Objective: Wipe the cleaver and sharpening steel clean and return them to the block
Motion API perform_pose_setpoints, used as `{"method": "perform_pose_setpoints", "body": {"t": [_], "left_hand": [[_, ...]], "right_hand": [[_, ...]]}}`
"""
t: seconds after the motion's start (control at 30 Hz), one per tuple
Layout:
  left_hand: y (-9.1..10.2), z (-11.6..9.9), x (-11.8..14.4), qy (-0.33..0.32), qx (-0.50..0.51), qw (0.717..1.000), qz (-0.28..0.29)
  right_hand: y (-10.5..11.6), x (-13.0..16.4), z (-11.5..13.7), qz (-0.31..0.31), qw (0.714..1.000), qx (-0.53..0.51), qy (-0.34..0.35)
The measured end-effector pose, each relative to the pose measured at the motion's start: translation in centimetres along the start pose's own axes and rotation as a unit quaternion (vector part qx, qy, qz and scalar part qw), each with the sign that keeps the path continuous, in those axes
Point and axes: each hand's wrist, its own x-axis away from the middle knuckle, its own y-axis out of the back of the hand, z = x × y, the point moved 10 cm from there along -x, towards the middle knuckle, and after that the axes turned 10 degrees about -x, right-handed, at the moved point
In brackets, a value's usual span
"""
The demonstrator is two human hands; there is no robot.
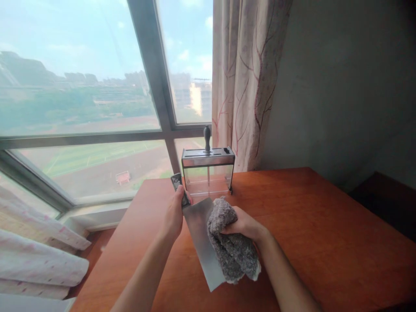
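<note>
My left hand is closed round the dark handle of a cleaver, whose broad metal blade slants down toward me. In my right hand is a bunched grey fluffy cloth, which covers the right part of the blade. Some of my right fingers are hidden by the cloth. Just beyond both hands stands a clear-sided knife block with a metal top. One knife with a dark handle sticks upright out of it.
The brown wooden table carries the knife block near its far edge. Behind it are a window with a grey frame and a patterned curtain. A grey wall rises at the right, and another curtain hangs at lower left.
</note>
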Motion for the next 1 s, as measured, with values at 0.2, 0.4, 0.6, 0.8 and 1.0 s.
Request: {"method": "perform_pose_setpoints", "body": {"t": [0.2,0.4,0.6,0.8,1.0], "left_hand": [[-3.7,-0.4,1.7,-0.008,-0.012,0.994,0.105],[-5.1,-1.1,2.8,-0.007,0.0,0.993,0.12],[-4.4,-1.2,2.6,-0.009,-0.007,0.993,0.12],[-3.6,-0.3,2.3,0.012,0.02,0.993,0.118],[-1.6,2.7,1.4,0.094,0.098,0.99,0.05]], "right_hand": [[0.2,-0.2,1.9,-0.065,0.994,-0.026,0.078],[0.4,0.3,3.3,-0.106,0.981,0.028,0.161],[-0.1,0.7,3.9,-0.096,0.973,0.092,0.187],[1.4,1.2,4.3,-0.119,0.967,0.106,0.198],[3.0,1.0,2.7,-0.155,0.974,0.06,0.153]]}}
